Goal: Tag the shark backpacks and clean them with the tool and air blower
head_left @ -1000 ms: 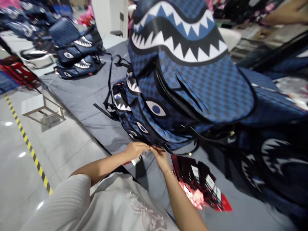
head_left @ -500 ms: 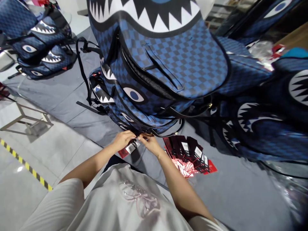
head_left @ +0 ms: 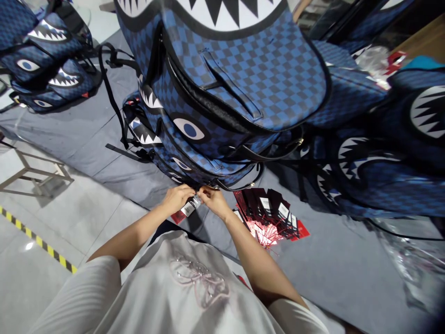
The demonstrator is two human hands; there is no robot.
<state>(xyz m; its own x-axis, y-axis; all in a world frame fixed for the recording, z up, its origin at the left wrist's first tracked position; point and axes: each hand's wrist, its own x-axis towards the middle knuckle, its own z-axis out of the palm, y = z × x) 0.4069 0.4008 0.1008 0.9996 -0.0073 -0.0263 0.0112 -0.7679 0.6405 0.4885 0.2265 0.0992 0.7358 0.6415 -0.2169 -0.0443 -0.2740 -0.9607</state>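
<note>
A black hang tag [head_left: 189, 207] with a white printed label is showing just in front of the backpack stack [head_left: 243, 83], and a red card [head_left: 178, 216] is peeking out beside it. The stack is displaying a smooth, blue-and-black checkered material, printed with jagged white teeth and pointed oval eyes; black piping is curving around its rounded flap, and a slim black strap [head_left: 107, 93] is trailing off its left side. In front of the stack, toward the right, flat rectangular tags [head_left: 267, 204] are fanning out above thin, shiny red cords [head_left: 264, 233] on the grey cloth-covered surface [head_left: 323, 269]. The left hand [head_left: 178, 197] and right hand [head_left: 213, 200] are meeting at the stack's near edge, their fingers nearly touching and pinching at the hang tag's upper end; exactly which part they are gripping is too small to tell.
</note>
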